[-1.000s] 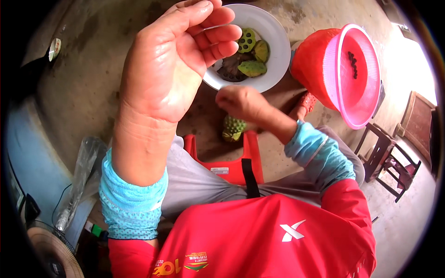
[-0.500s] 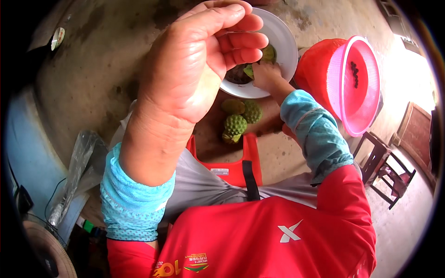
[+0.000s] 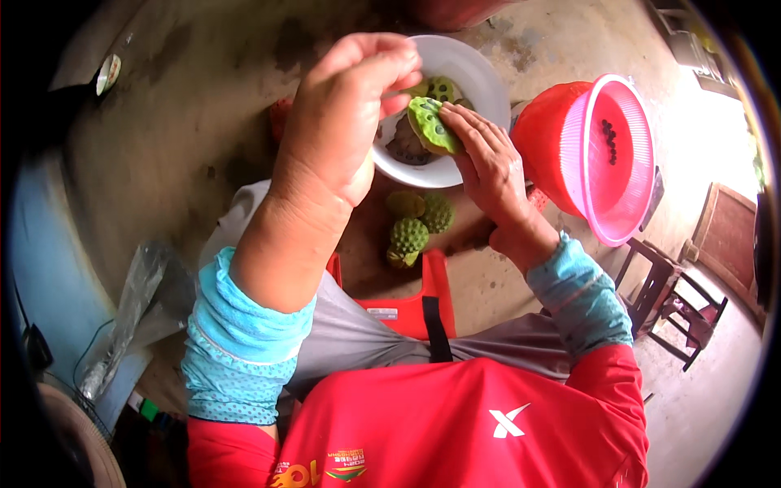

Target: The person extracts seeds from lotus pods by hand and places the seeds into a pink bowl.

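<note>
My right hand (image 3: 495, 163) grips a green lotus seed pod (image 3: 430, 128) by its right side, the fingers lying along its edge and dark seeds dotting its face. Just left of the pod is my left hand (image 3: 338, 114), its fingers loosely bent and apart; nothing shows in it. Both hands are over or beside a white basin (image 3: 486, 80). Inside the basin are another pod with dark seeds (image 3: 442, 88) and some dark brown matter (image 3: 407, 146). Between me and the basin sit several green rounds, among them a knobbly one (image 3: 408, 235).
To the right, a pink plastic colander (image 3: 586, 154) tilts against a red container (image 3: 543, 122), with small dark round things (image 3: 610, 140) inside the colander. A small dark wooden stool (image 3: 679, 305) stands farther right. Clear plastic sheeting (image 3: 138, 301) lies on the left.
My right hand has come up out of the basin toward me with the lotus seed pod. My left hand has lowered and turned toward the pod.
</note>
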`<state>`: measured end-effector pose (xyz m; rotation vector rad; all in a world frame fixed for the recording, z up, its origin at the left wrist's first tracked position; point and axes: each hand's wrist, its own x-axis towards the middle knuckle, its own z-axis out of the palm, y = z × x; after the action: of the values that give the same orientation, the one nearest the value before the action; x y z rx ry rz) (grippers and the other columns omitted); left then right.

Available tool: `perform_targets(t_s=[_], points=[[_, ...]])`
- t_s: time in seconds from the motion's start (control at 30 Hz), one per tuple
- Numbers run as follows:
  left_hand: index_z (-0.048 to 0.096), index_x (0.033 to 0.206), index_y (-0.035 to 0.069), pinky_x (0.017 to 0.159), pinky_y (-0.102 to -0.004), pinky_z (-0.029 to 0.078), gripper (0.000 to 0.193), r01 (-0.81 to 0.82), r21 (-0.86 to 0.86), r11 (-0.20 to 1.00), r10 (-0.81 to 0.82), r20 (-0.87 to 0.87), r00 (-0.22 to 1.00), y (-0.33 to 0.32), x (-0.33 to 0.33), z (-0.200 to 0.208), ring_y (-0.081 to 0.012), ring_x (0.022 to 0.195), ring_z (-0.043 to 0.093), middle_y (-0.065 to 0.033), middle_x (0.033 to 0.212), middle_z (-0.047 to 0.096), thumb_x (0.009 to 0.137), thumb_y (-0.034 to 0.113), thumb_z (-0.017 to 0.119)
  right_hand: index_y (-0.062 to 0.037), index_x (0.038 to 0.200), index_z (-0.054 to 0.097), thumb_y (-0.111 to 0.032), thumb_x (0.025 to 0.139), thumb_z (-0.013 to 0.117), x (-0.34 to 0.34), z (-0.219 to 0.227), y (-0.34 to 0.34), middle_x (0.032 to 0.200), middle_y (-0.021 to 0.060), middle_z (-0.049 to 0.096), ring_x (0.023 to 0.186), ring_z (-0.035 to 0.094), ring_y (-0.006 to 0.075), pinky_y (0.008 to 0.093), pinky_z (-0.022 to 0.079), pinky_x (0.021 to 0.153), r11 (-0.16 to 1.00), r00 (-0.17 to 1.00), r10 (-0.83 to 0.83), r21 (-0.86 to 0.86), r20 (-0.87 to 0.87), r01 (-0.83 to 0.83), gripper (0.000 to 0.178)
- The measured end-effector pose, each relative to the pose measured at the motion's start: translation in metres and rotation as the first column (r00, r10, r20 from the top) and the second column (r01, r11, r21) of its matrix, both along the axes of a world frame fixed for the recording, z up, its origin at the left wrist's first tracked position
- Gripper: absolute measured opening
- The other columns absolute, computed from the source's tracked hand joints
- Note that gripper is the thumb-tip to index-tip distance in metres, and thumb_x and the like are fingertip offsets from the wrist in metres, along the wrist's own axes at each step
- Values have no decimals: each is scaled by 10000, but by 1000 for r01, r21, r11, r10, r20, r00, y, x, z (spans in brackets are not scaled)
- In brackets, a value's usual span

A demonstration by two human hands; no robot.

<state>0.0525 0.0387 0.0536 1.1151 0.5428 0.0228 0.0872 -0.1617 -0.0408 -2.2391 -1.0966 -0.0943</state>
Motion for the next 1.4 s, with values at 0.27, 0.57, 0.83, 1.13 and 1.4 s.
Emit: perform_targets(t_s=[0.27, 0.57, 0.83, 1.13, 1.4], points=[[493, 1269, 86, 827, -418, 550, 427, 256, -344, 904, -278, -17, 960, -45, -10, 0, -234, 1044, 617, -73, 1138, 599, 920, 284, 640, -78, 1232, 569, -73, 742, 671, 3, 80, -13, 1210, 121, 588, 1074, 583, 330, 428, 490, 885, 990, 981, -124, 85, 149, 112, 500], [553, 1220, 59, 869, -351, 493, 431, 324, -201, 925, -298, 151, 943, -42, 1, 11, -183, 1056, 579, -55, 1120, 601, 803, 167, 569, -7, 1227, 569, -165, 902, 664, 6, 106, -30, 1132, 88, 632, 1053, 591, 165, 300, 480, 890, 703, 741, -99, 480, -664, 524, 374], [495, 1268, 56, 987, -320, 408, 493, 371, -67, 926, -355, 172, 919, -43, 6, 19, -149, 1086, 546, -48, 1145, 592, 845, 210, 696, 7, 1114, 654, -238, 926, 634, 25, 116, -28, 941, 50, 684, 866, 631, 109, 258, 528, 743, 783, 567, 95, 413, -818, 466, 310], [616, 1053, 50, 903, -288, 446, 292, 225, 135, 965, -248, 188, 950, -42, 11, 8, -126, 932, 590, -27, 1000, 642, 794, 155, 703, 15, 1047, 674, -202, 893, 602, 31, 116, -26, 872, 67, 691, 749, 644, 116, 267, 542, 630, 834, 492, 102, 344, -865, 432, 276], [622, 1088, 38, 865, -301, 483, 316, 200, 6, 980, -197, 189, 962, -50, 11, 12, -146, 912, 621, -47, 991, 659, 799, 162, 649, 5, 873, 653, -161, 852, 579, 26, 108, -15, 691, 39, 632, 604, 593, 90, 256, 484, 558, 773, 513, 103, 393, -852, 498, 183]])
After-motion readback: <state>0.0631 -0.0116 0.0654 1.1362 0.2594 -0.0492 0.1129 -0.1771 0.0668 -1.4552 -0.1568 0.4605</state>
